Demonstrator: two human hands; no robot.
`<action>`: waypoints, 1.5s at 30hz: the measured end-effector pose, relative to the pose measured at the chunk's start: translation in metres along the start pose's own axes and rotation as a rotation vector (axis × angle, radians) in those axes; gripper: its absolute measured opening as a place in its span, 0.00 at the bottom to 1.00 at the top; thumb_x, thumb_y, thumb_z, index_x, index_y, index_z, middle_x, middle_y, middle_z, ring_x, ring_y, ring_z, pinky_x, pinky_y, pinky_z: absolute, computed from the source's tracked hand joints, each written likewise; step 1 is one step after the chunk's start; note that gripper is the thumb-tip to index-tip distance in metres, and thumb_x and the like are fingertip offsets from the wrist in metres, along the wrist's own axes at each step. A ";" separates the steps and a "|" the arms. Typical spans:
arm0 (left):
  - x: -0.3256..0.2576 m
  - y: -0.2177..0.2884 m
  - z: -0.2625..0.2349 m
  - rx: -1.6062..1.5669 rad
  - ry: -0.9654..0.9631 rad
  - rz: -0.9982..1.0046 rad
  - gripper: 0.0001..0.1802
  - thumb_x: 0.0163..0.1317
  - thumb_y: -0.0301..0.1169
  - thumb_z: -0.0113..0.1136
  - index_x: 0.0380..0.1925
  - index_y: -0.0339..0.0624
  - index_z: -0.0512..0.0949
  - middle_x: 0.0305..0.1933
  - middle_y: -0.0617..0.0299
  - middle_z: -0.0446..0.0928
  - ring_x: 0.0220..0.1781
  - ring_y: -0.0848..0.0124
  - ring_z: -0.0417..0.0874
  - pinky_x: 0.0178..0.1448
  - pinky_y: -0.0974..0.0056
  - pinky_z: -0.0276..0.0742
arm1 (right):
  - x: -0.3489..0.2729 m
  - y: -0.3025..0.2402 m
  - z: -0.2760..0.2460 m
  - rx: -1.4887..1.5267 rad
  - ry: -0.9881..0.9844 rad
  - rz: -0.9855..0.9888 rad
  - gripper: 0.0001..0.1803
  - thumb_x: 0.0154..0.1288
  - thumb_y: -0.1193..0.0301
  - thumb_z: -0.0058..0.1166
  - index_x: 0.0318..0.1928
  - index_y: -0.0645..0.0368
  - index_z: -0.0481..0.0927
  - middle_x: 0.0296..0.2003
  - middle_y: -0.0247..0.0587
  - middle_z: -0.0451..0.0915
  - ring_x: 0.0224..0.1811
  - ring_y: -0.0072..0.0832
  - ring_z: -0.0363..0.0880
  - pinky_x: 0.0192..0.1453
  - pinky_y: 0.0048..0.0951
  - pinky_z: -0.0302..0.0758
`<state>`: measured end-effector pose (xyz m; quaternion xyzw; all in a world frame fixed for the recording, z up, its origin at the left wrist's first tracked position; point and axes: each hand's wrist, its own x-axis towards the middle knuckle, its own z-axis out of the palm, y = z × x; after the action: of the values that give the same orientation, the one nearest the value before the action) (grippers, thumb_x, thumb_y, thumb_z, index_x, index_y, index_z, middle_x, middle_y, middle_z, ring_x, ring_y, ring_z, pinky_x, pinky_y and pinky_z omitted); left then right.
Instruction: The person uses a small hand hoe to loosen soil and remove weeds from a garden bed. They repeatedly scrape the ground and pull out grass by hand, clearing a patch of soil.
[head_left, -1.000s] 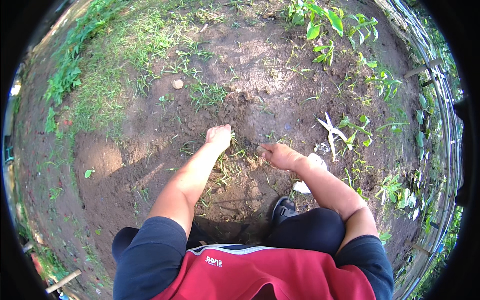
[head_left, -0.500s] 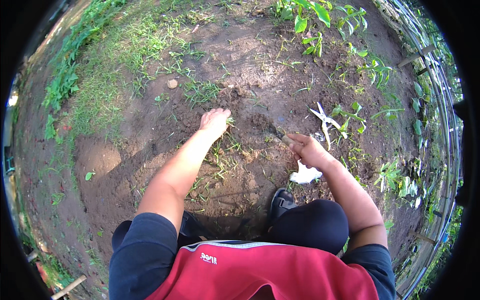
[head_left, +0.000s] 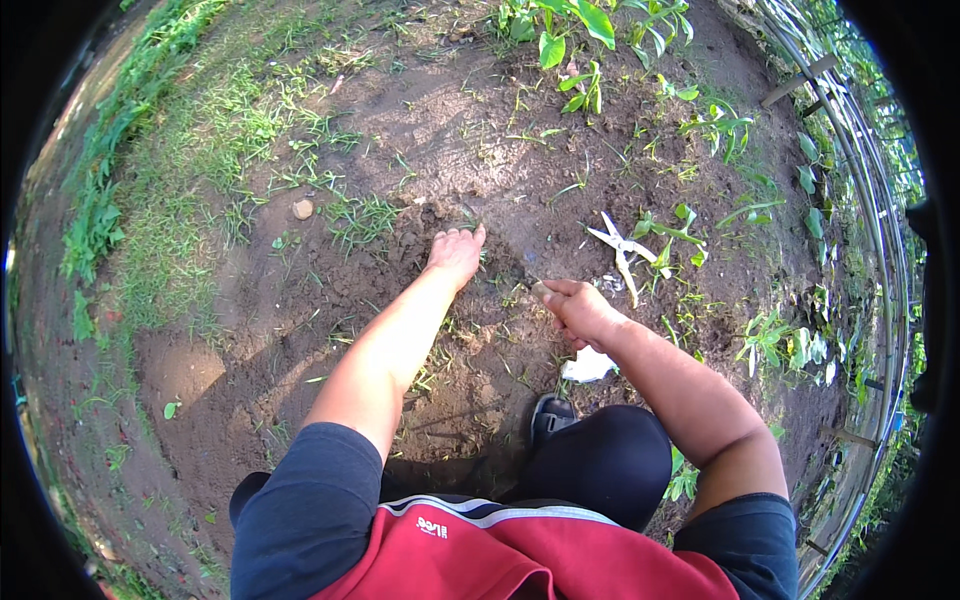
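My left hand [head_left: 457,256] is down at the loose soil near the middle, its fingers curled and partly hidden by the back of the hand. A few green grass blades show beside its thumb side. To the right, my right hand [head_left: 582,314] is closed round a hand tool with a pale handle [head_left: 541,289]. The tool's working end is dark and hard to make out against the soil, pointing toward my left hand. Past my right hand, pruning shears [head_left: 628,252] with pale handles lie spread on the ground. A crumpled white piece [head_left: 590,366] lies below my right wrist.
Grass tufts [head_left: 362,220] and a small stone [head_left: 302,209] lie to the left. Leafy plants [head_left: 575,30] grow at the far side and along the right, before a curved fence [head_left: 868,180]. My shoe [head_left: 552,416] stands on the soil close by.
My left hand has moved rightward over the soil, closer to my right hand. The right hand still grips the tool, whose dark end shows less now. The whole view has shifted somewhat.
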<state>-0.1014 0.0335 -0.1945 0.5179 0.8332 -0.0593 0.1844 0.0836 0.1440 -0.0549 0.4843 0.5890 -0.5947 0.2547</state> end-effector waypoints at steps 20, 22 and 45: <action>0.002 0.004 -0.015 -0.297 0.053 -0.224 0.15 0.57 0.23 0.44 0.44 0.42 0.73 0.48 0.48 0.75 0.55 0.52 0.74 0.57 0.52 0.70 | 0.040 0.059 -0.010 -0.410 0.037 -0.252 0.25 0.67 0.56 0.46 0.64 0.42 0.66 0.31 0.36 0.80 0.31 0.27 0.78 0.40 0.28 0.73; -0.006 0.001 -0.021 -0.344 0.067 -0.274 0.13 0.61 0.24 0.43 0.43 0.42 0.74 0.49 0.49 0.75 0.56 0.52 0.75 0.57 0.52 0.70 | 0.033 0.046 -0.015 -0.437 0.100 -0.337 0.26 0.65 0.57 0.47 0.63 0.48 0.68 0.47 0.47 0.80 0.51 0.40 0.78 0.57 0.34 0.71; 0.030 0.014 -0.009 -0.015 -0.053 -0.077 0.25 0.65 0.28 0.39 0.63 0.42 0.62 0.49 0.51 0.75 0.55 0.58 0.75 0.56 0.53 0.70 | 0.052 0.050 0.015 -0.304 0.130 -0.328 0.26 0.67 0.59 0.46 0.63 0.55 0.66 0.48 0.48 0.77 0.50 0.38 0.74 0.58 0.35 0.67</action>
<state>-0.1033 0.0673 -0.1960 0.4823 0.8478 -0.0739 0.2076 0.1023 0.1349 -0.1255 0.3754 0.7578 -0.5001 0.1864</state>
